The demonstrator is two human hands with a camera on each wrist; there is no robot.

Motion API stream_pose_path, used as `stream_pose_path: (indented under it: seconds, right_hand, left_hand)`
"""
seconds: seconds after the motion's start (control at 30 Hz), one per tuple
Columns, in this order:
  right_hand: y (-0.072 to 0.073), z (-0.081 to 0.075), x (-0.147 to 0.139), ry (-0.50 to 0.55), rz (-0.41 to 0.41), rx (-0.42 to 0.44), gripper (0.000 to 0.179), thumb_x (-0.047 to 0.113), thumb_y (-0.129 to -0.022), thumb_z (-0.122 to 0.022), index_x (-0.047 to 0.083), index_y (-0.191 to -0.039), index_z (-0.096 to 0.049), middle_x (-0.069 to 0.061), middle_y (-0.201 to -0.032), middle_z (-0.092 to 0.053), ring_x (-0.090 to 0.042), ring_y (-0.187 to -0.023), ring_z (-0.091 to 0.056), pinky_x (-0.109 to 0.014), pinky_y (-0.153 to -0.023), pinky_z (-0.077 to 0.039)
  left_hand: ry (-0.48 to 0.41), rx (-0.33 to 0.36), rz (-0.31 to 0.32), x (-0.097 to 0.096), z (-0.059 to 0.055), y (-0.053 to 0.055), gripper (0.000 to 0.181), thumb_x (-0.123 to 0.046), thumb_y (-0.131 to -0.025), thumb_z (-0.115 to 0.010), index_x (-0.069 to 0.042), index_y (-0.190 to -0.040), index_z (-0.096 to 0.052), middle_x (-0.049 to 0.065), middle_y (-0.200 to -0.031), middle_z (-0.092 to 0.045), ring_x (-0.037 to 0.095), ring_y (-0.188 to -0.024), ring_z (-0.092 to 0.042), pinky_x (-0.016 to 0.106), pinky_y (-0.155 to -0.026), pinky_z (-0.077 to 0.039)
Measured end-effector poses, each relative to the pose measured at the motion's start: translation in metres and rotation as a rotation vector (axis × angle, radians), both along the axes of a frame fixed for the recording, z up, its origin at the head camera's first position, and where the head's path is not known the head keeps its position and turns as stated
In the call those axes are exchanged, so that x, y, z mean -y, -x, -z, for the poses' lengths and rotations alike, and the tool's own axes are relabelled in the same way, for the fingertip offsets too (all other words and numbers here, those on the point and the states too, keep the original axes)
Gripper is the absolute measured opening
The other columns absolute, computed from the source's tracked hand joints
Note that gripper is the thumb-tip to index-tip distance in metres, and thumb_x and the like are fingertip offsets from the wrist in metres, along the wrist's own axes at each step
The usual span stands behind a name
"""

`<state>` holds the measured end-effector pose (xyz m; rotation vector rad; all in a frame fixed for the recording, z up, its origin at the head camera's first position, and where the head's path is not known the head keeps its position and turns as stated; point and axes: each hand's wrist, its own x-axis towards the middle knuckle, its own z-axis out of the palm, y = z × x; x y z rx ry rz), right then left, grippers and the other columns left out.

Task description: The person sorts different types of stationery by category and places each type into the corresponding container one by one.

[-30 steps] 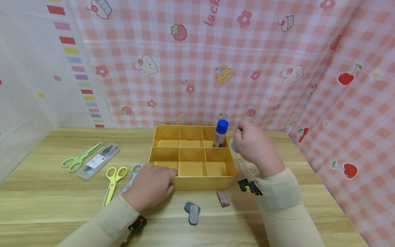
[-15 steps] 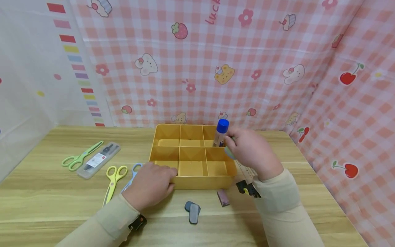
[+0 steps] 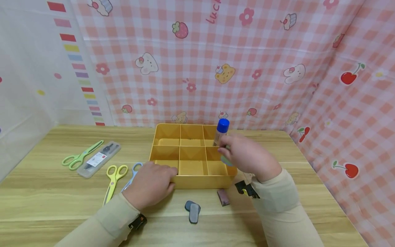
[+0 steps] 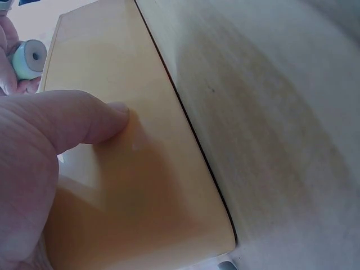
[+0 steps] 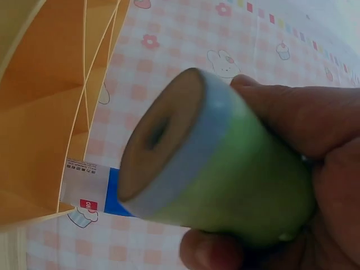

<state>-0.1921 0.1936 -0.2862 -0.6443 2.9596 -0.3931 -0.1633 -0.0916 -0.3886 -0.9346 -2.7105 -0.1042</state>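
A yellow box (image 3: 200, 182) with several compartments stands on the table. My left hand (image 3: 152, 185) grips its front left wall; in the left wrist view the thumb (image 4: 84, 118) presses on the outside. My right hand (image 3: 247, 152) is over the box's front right compartment. Between thumb and fingers it holds a green barrel-shaped pencil sharpener (image 5: 247, 169), tilted, its pale-blue rim and holed end outward. A glue stick (image 3: 222, 130) with a blue cap stands upright in the back right compartment, just beyond the right hand.
Left of the box lie green scissors (image 3: 77, 159), a compass case (image 3: 98, 160), yellow scissors (image 3: 112, 181) and blue scissors (image 3: 134, 172), partly covered. In front are two grey oval pieces (image 3: 194, 213) and a mauve eraser (image 3: 223, 197). The right wrist mostly hides a ruler (image 3: 248, 176).
The right hand has carried the pencil sharpener left and towards me, from beyond the box's right side to over the front right compartment. The left hand keeps its hold on the box.
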Motion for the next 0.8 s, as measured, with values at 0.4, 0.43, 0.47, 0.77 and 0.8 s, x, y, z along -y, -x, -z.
stream_pose_path:
  seconds: [0.4,0.43,0.47,0.77,0.8]
  right_hand:
    - [-0.0043,-0.0006,0.0022,-0.048,0.001,0.086,0.005,0.020,-0.105,-0.065,0.016,-0.107,-0.067,-0.003,-0.104,-0.061,-0.019,-0.087,-0.059,-0.033,-0.075,-0.052]
    - [-0.0046,-0.0005,0.0022,-0.049,0.005,0.097,0.005,0.020,-0.105,-0.065,0.016,-0.107,-0.067,-0.003,-0.104,-0.060,-0.019,-0.087,-0.059,-0.032,-0.074,-0.052]
    - [-0.0049,-0.0006,0.0022,-0.049,0.003,0.104,0.006,0.019,-0.104,-0.065,0.015,-0.108,-0.067,-0.003,-0.104,-0.060,-0.019,-0.086,-0.059,-0.032,-0.074,-0.051]
    - [-0.0053,0.0016,0.0021,-0.045,0.005,0.136,0.005,0.015,-0.101,-0.069,0.018,-0.104,-0.066,-0.002,-0.105,-0.059,-0.019,-0.087,-0.058,-0.031,-0.073,-0.050]
    - [-0.0054,0.0020,0.0017,-0.043,0.005,0.140,0.005,0.014,-0.101,-0.069,0.018,-0.104,-0.067,-0.002,-0.105,-0.058,-0.019,-0.087,-0.058,-0.031,-0.073,-0.051]
  left_hand:
    - [0.008,0.001,0.003,-0.0002,0.0000,0.0007,0.021,-0.027,-0.087,-0.075,-0.021,-0.076,-0.058,-0.010,-0.064,-0.058,0.010,-0.058,-0.056,0.034,-0.059,-0.040]
    - [0.007,0.002,0.003,-0.0003,0.0002,0.0008,0.021,-0.027,-0.087,-0.075,-0.022,-0.076,-0.058,-0.010,-0.064,-0.058,0.010,-0.058,-0.056,0.034,-0.059,-0.040]
    - [0.007,0.005,0.002,-0.0002,0.0003,0.0010,0.021,-0.027,-0.087,-0.075,-0.022,-0.076,-0.058,-0.010,-0.064,-0.059,0.010,-0.058,-0.056,0.034,-0.059,-0.040]
    - [0.015,0.008,-0.004,-0.0002,-0.0017,-0.0003,0.021,-0.027,-0.087,-0.075,-0.022,-0.076,-0.058,-0.009,-0.064,-0.059,0.011,-0.058,-0.056,0.034,-0.059,-0.040]
    - [0.014,0.010,-0.004,-0.0002,-0.0019,-0.0005,0.021,-0.026,-0.087,-0.075,-0.022,-0.076,-0.058,-0.009,-0.064,-0.059,0.011,-0.058,-0.056,0.034,-0.059,-0.040]
